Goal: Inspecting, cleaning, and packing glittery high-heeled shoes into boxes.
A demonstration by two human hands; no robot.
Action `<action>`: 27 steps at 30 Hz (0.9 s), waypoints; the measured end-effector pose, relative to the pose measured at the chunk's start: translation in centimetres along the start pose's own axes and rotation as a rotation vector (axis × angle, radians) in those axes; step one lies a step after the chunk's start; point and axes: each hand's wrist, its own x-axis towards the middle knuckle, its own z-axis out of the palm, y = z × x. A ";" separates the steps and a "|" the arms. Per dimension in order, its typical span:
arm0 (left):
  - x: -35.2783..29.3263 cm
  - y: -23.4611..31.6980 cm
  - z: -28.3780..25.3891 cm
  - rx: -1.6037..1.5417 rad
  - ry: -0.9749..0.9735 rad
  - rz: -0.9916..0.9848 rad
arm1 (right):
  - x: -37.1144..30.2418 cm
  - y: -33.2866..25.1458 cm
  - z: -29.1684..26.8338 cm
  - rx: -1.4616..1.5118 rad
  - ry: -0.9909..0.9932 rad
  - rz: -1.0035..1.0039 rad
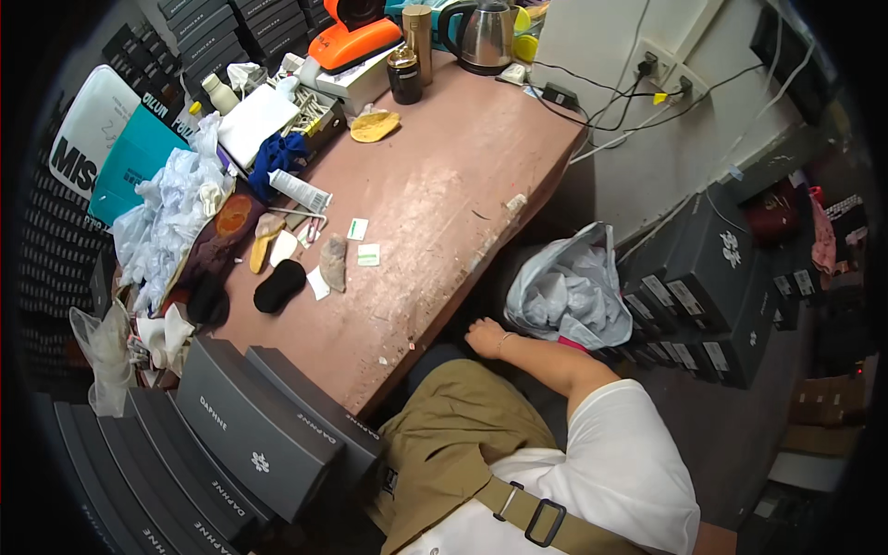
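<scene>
My right hand [486,339] is low beside the table's near edge, just left of a bin lined with a pale plastic bag [569,291]. Its back and knuckles show, but the fingertips fade into shadow, so whether it holds anything is hidden. My left hand is out of view. On the reddish-brown table [444,194] lie a black oval pad [279,286], a greyish-tan worn piece [333,262], small white and green cards [368,254], a white tube [300,191] and a yellow sponge-like pad [375,126].
Dark grey shoeboxes [250,425] crowd the table's lower left corner; more boxes [712,277] stand at the right. Crumpled plastic bags [176,213] cover the left side. A kettle [484,37], a dark jar [404,76] and an orange device [354,42] stand at the back. Cables [638,92] hang along the wall.
</scene>
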 end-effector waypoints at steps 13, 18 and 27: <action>3.2 2.1 2.2 0.211 0.052 -0.148 | 7.2 10.0 4.1 -0.107 -0.120 0.223; 4.2 2.8 3.1 0.260 0.026 -0.155 | 8.7 15.6 -0.9 -0.289 -0.114 0.332; 4.0 2.9 2.5 0.307 -0.036 -0.075 | 6.6 8.7 2.4 0.255 -0.356 0.389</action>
